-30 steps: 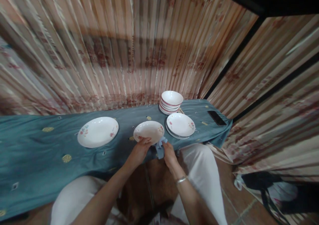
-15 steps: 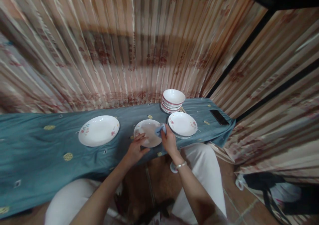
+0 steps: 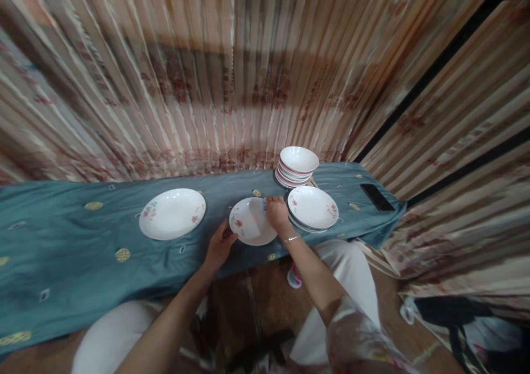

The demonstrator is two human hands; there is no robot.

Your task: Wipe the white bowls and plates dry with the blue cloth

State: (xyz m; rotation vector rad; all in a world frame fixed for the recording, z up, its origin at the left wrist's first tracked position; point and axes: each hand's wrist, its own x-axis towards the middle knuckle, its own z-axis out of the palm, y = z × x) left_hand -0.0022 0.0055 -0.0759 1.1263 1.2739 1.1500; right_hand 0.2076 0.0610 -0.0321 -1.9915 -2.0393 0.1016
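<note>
A white plate with red flowers (image 3: 252,227) is near the front edge of the cloth. My left hand (image 3: 221,244) grips its left rim, thumb on top and fingers beneath. Over the plate's right side, my right hand (image 3: 276,214) is closed on a blue cloth (image 3: 265,204), mostly hidden by the fingers. Just right of that hand stands a small stack of flowered plates (image 3: 313,207). Behind them is a stack of several white bowls (image 3: 297,161). A large oval plate (image 3: 173,215) lies on the left.
A teal cloth (image 3: 83,247) covers the long table. A black phone (image 3: 376,197) lies near its right end. Pleated curtains (image 3: 199,87) hang behind. Below the table edge, a pink and white object (image 3: 294,277) stands between my knees, and a dark bag (image 3: 451,313) is at the lower right.
My left hand has moved from over the plate to its left rim. My right hand has shifted up along the plate's right side, turning so that the blue cloth is now mostly covered.
</note>
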